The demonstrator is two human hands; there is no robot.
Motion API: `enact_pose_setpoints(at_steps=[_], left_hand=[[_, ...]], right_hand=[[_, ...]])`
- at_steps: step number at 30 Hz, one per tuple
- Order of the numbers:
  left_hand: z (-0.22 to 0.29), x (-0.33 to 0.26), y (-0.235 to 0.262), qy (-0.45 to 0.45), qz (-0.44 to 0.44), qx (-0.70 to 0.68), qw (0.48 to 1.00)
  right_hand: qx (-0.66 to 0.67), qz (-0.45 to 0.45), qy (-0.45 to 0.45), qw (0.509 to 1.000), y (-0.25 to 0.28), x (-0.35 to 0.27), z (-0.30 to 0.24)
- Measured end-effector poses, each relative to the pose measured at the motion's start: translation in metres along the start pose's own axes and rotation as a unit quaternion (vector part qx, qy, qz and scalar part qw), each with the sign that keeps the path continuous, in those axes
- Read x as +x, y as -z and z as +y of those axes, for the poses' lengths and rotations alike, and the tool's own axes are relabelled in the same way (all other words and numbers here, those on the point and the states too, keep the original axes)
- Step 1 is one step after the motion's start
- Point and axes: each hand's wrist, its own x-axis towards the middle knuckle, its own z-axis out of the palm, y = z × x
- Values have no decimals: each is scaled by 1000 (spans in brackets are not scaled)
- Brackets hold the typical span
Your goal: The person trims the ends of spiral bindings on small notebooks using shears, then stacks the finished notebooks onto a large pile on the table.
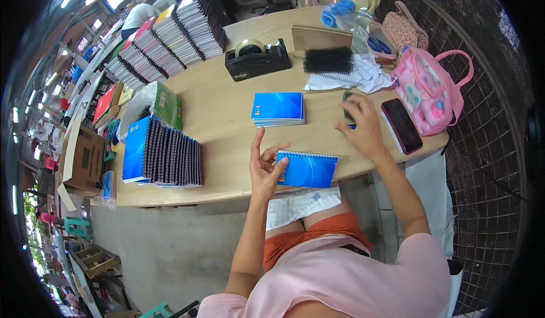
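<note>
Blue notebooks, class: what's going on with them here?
A person's left hand has its thumb on one blue notebook near the front edge of the table; its spiral coil sticks out past the right end. The right hand is apart from it, at a small dark object too unclear to name. A short blue pile lies just beyond, and a taller stack of coil-bound notebooks stands at left.

I see blue spiral notebook [311,171] | closed, cover up | wire coil [343,158] along far edge, jutting past right corner | at table's [221,119] near edge | dark object [347,97], partly hidden
</note>
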Motion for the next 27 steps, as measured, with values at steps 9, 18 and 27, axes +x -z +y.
enact_pose_setpoints(at_steps=[9, 18, 27], left_hand=[[-7, -1, 6, 50, -17, 46, 998], [6, 0, -8, 40, 33, 16, 999], [-3, -1, 1, 32, 29, 30, 999]], right_hand=[[-64, -92, -88, 990, 7, -41, 11], [-96, -103, -46, 989, -3, -61, 35], [229, -131, -18, 964, 27, -12, -54]])
